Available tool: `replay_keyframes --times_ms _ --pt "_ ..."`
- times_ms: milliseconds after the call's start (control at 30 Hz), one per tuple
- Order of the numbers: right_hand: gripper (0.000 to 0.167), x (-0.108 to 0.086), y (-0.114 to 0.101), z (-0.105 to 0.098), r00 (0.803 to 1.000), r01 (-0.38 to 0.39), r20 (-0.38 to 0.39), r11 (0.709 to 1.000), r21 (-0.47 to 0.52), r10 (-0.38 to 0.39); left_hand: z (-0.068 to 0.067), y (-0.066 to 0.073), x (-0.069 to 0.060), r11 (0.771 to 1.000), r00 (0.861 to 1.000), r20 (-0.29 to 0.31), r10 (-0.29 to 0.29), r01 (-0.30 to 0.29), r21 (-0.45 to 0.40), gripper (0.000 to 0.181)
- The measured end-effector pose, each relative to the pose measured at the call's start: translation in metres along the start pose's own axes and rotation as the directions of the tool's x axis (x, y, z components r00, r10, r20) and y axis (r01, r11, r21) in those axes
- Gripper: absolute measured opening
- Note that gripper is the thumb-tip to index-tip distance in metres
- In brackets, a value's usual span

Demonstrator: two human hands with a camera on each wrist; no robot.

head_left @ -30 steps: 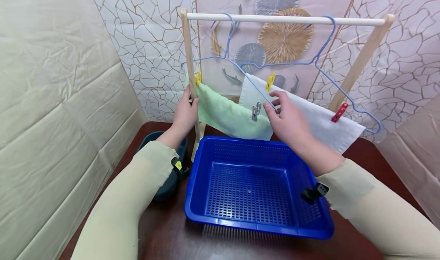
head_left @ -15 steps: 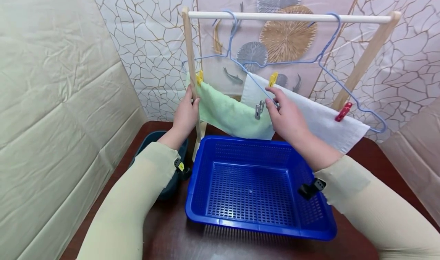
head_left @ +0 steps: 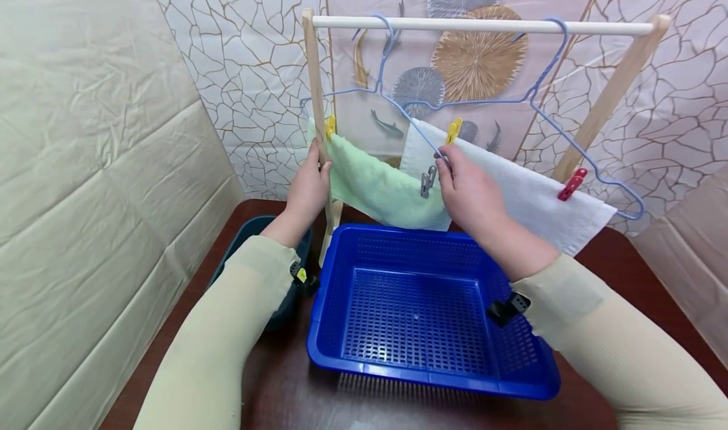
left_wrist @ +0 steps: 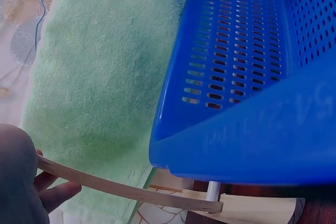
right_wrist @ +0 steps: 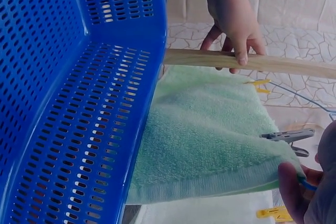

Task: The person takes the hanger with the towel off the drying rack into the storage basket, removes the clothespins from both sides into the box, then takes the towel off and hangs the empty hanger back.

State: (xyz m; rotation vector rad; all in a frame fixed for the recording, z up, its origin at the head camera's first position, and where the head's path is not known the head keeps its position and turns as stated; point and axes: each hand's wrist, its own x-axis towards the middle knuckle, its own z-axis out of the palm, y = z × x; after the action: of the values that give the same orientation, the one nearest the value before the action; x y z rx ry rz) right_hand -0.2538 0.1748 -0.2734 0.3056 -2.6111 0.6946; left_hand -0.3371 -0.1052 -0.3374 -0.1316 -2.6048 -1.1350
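Observation:
A green cloth [head_left: 375, 186] hangs below the left blue hanger, with a yellow clip [head_left: 330, 128] at its left and a grey clip [head_left: 426, 182] near its right end. My left hand [head_left: 309, 186] grips the rack's left wooden post [head_left: 314, 82], fingers round it, as the right wrist view shows too. With thumb and fingers curled, my right hand [head_left: 472, 193] pinches the lower right part of the left hanger beside the grey clip. Behind it a white cloth [head_left: 523, 190] hangs from the second hanger [head_left: 560, 142] by a yellow clip [head_left: 454, 131] and a red clip [head_left: 572, 184].
A blue perforated basket [head_left: 421, 376] stands on the dark table [head_left: 296, 398] below the cloths. At its left, partly under my left forearm, is a dark teal container [head_left: 250, 227]. The rack's white bar [head_left: 483, 25] crosses the top, and its right post [head_left: 617, 95] stands behind.
My right hand's fingers have closed from a looser, more spread pose onto the hanger wire. The left hand has stayed on the post. The view has shifted slightly.

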Motion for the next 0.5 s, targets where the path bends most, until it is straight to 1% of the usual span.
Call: replay_keyframes --times_ms 133,267,400,500 --pt "0.035 0.001 0.0 -0.001 1.0 -0.021 -0.009 1.0 0.023 0.021 0.001 0.0 -0.001 1.0 1.0 -0.003 0.005 -0.005 0.008 0.064" --pt "0.035 0.001 0.001 -0.003 0.999 -0.028 -0.032 0.998 0.051 0.03 0.002 -0.001 -0.001 1.0 1.0 -0.003 -0.005 0.005 0.003 0.064" --pt "0.035 0.0 0.003 -0.007 0.996 -0.032 -0.079 0.995 0.097 0.04 0.002 -0.002 0.001 1.0 1.0 -0.007 0.001 -0.001 0.012 0.064" --pt "0.035 0.0 0.006 -0.011 0.99 -0.033 -0.131 0.991 0.126 0.049 0.002 -0.003 0.002 1.0 1.0 -0.008 0.009 -0.009 0.026 0.064"
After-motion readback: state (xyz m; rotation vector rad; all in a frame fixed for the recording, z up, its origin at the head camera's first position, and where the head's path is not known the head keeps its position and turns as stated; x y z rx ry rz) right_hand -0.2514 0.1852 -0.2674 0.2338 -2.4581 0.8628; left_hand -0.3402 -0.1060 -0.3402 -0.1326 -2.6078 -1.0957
